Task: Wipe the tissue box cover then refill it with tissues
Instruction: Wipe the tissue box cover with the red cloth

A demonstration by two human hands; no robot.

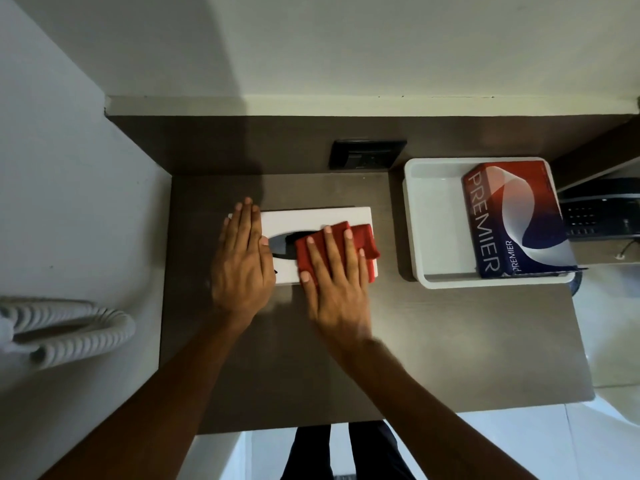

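Head view: right hand (334,282) lies flat, fingers slightly spread, pressing a folded red cloth (360,242) onto the right half of the white tissue box cover (318,218). Left hand (242,261) lies flat with fingers together on the cover's left end, partly hiding the dark oval slot (282,242). To the right, apart, a white tray (433,220) holds a red-and-blue tissue pack (512,220) marked PREMIER. Everything rests on a dark brown wood-grain table (415,341) against a pale wall (346,46); a coiled white cord (69,330) hangs left.
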